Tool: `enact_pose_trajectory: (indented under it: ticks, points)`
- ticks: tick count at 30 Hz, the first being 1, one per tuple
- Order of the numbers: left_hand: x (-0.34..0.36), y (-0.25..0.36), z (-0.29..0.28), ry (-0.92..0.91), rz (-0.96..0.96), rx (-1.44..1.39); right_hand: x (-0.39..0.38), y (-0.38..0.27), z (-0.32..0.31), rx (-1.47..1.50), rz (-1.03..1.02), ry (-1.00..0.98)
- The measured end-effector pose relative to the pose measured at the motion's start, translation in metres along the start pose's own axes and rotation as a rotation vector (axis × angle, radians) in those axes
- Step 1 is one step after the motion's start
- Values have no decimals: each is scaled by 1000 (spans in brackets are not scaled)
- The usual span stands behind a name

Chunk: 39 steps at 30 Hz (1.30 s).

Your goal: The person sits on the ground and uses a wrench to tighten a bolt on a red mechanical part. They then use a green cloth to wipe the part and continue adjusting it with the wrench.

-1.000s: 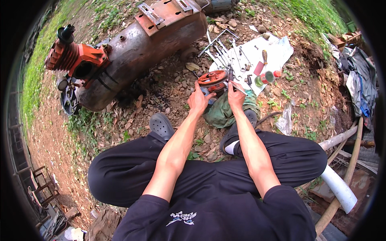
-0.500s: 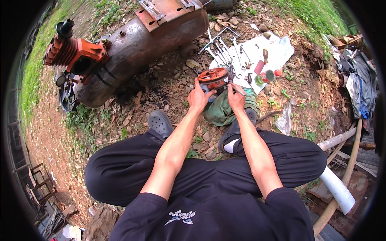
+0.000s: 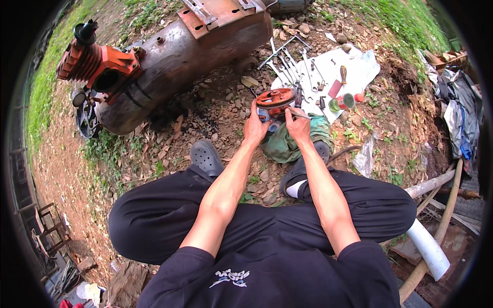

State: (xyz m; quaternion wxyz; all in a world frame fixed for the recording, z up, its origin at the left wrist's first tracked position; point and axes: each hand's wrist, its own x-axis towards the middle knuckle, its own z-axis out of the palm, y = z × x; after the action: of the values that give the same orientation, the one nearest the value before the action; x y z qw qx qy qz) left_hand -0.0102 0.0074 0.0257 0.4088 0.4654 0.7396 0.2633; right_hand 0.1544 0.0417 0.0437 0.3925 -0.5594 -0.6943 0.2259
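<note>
An orange, spoked pulley wheel (image 3: 277, 96) stays raised above the ground in front of me. My left hand (image 3: 254, 128) is closed on its near left side, thumb toward the middle. My right hand (image 3: 298, 128) pinches a slim, greyish stick-like tool (image 3: 302, 115) close beneath the wheel's right side. The tool's kind and its working tip cannot be made out. Below both hands lies a crumpled green cloth (image 3: 282, 148), beside my right shoe. Something bluish under the wheel is mostly hidden by it and my fingers.
Beyond the wheel a white sheet (image 3: 363, 65) holds several wrenches (image 3: 307, 69), a screwdriver (image 3: 343, 73) and a green bottle with a red cap (image 3: 340, 102). A rusty tank (image 3: 174, 64) with an orange compressor head (image 3: 114, 66) lies at left. Poles (image 3: 446, 205) lie at right.
My right hand has moved a little left, closer to the wheel, with the slim tool still in it. The left hand keeps its hold. The whole view has shifted slightly.
</note>
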Motion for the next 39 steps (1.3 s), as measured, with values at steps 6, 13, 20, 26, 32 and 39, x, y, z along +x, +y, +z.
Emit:
enact_pose_trajectory:
  ticks: [6,13,20,26,32,39]
  points:
    - [2,1,-1,8,-39,19,-6,20,-4,76,233,92]
    - [5,2,3,40,-30,-80,-9,-6,7,21,13,-14]
    - [-6,-5,10,210,-94,-175,-3,15,-5,258,535,-52]
    - [-24,14,18,-26,-140,-92,42,90,-61,-312,694,-276]
    - [-32,16,23,-82,111,75,49,99,-66,-475,607,-416]
    - [-26,11,27,-317,149,48,16,90,-54,-269,326,226]
